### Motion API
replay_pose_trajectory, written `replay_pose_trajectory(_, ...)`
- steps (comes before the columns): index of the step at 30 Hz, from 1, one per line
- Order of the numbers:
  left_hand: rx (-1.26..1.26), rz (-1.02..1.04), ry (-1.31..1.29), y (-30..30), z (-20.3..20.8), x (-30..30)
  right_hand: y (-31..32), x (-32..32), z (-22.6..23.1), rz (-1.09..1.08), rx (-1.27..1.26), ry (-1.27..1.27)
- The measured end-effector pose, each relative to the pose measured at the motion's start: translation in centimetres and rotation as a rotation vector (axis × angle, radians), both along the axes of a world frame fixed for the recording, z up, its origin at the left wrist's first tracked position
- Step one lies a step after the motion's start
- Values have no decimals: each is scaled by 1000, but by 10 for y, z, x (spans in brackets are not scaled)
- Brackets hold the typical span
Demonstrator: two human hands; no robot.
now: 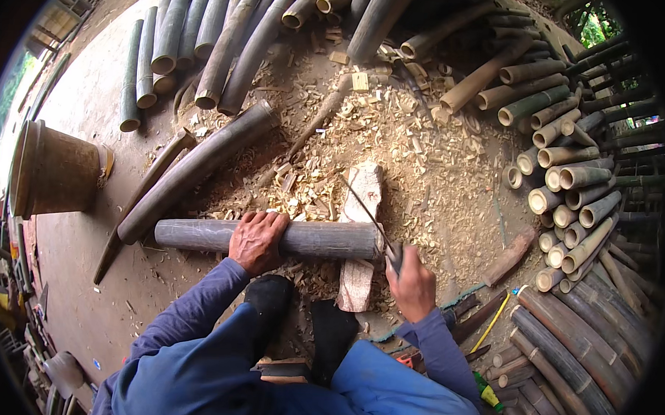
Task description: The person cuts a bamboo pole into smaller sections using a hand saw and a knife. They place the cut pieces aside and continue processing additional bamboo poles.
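Note:
A dark bamboo pole (327, 240) lies crosswise in front of me, its right end resting on a pale, chipped wooden block (356, 286). My left hand (257, 241) is closed over the pole near its middle, pressing from above. In my right hand (412, 285) is a long-bladed knife (396, 256), gripped by its handle just beyond the pole's right end. The blade points up and to the left, crossing above the pole's end and the block. Whether its edge touches the bamboo I cannot tell.
Pale wood chips (423, 167) cover the ground beyond the block. Another thick bamboo pole (197, 172) lies slantwise at left, near a brown bucket (59, 170). Cut bamboo (571, 177) is stacked at right, with more poles (228, 47) at the back. A yellow stick (493, 322) lies at lower right.

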State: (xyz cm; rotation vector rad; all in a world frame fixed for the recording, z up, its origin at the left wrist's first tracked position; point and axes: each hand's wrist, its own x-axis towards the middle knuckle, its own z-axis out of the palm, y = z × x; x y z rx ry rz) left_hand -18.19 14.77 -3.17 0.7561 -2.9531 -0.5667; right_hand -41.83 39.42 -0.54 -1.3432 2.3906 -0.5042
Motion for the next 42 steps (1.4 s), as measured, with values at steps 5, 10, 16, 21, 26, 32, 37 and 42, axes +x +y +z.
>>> replay_pose_trajectory(5,-91,6,48,2,-16,12,-7,-8,35,1,55,-18)
replay_pose_trajectory(10,-126,21,96,10,-9,10,-4,7,34,40,-210,-39)
replay_pose_trajectory(16,-146,-21,70,4,-17,15,-17,1,43,30,43,-21)
replay_pose_trajectory(21,-140,-16,102,-1,-16,14,-13,18,45,12,-174,-2)
replay_pose_trajectory(26,-87,-10,-14,-4,-5,3,7,-15,2,-58,93,-4)
replay_pose_trajectory(32,191,-116,-288,-42,5,-3,-16,12,48,51,-325,30)
replay_pose_trajectory(37,184,-140,-260,-35,4,-4,-8,1,12,49,1,132)
replay_pose_trajectory(42,71,-57,-85,-24,0,3,-21,17,66,26,-187,-25)
